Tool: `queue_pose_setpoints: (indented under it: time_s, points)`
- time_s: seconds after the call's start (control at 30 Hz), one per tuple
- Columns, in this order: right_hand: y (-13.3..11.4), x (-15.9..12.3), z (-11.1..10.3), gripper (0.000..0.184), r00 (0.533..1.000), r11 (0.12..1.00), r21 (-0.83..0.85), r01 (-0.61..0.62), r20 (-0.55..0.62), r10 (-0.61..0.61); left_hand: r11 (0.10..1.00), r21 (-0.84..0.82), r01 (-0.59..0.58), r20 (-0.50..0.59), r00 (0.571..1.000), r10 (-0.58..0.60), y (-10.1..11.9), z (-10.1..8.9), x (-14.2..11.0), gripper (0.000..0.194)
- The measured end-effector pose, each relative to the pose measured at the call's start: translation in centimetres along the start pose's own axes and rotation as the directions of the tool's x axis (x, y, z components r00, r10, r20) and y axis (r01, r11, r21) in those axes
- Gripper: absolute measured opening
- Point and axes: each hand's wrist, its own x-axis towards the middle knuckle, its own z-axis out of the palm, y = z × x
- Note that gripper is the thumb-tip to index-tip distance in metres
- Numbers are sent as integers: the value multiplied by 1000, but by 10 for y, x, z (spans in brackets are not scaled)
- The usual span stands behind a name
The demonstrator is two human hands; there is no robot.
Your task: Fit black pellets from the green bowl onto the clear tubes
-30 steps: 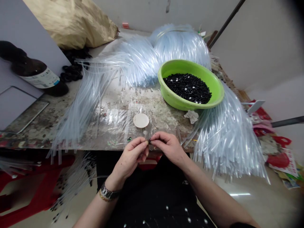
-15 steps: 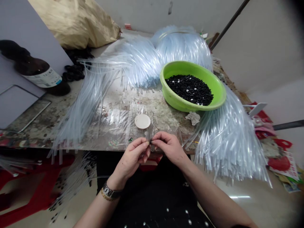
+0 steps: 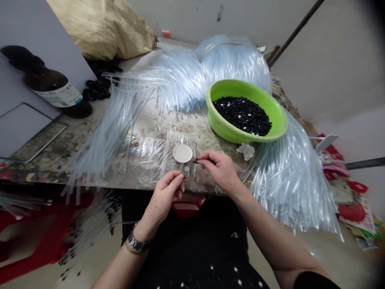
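My left hand (image 3: 165, 194) is closed in a pinch just over the table's front edge. A thin clear plastic tube (image 3: 129, 222) runs out behind it by the wrist, and its end seems to show at the fingertips. Between thumb and forefinger, my right hand (image 3: 218, 168) pinches a small black plug (image 3: 195, 160), a short gap away from the left fingertips. Right behind the hands lies a small round white dish (image 3: 183, 153). Many similar black pieces (image 3: 240, 114), with a few white bits among them, fill a green basin (image 3: 215, 122) at the back right.
Clear tube bundles lie at the left (image 3: 105, 132), the back (image 3: 234, 60) and the right (image 3: 297, 180), some hanging over the table edge. A brown bottle (image 3: 57, 90) and a wire frame (image 3: 45, 142) are at the left. Crumpled plastic (image 3: 246, 151) sits by the basin.
The hands, fingertips together half a second ago, have come apart. My right hand has moved up and right with the black plug; my left has shifted slightly left. The view has shifted a little.
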Motion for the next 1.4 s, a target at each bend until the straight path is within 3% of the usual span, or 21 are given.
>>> queue_pose_setpoints:
  time_s: [0.23,0.37,0.57,0.77,1.1,1.4]
  points:
    - [-5,18,-6,12,989,968,-202,146,59,-137,1000,19,-18,-24,1000,19,-1,-4,1,24]
    - [-11,17,-4,11,982,976,-169,135,157,-109,999,-29,-27,-53,998,25,1,-3,1,26]
    - [-21,1,8,11,968,989,-83,122,229,-100,996,-83,29,26,999,-27,6,2,2,28]
    - [-18,-8,15,12,975,991,-30,127,189,-120,984,-159,75,46,997,-68,5,2,3,24]
    - [-13,-16,19,11,987,994,99,-56,154,40,969,-228,100,105,991,-77,1,4,1,20]
    - [-10,-22,20,12,996,994,109,1,92,-11,971,-217,99,115,991,-75,-1,5,0,20]
